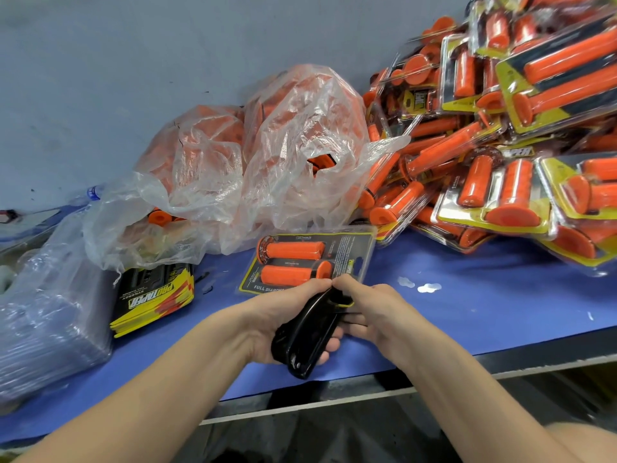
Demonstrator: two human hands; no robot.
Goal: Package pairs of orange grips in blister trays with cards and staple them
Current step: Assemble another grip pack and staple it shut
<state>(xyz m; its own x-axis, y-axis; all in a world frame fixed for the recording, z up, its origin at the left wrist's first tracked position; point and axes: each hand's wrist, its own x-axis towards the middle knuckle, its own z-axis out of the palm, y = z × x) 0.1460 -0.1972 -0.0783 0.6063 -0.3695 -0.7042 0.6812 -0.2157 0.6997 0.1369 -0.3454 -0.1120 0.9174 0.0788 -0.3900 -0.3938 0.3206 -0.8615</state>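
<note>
Blister pack (307,262) near card stack (153,295); left grip (283,315) round stapler (310,339), right grip (374,312) tight on pack corner.

A packing workshop or small factory line: a blue-covered bench (467,315) set against a bare wall (133,61) carries a big heap of finished blister packs (500,145), plastic bags (283,145) full of loose orange grips (160,217), a stack of printed cards (153,299) and wrapped clear trays (50,312).

left hand (283,315) gripping stapler (309,339), blister pack (347,250)
</note>
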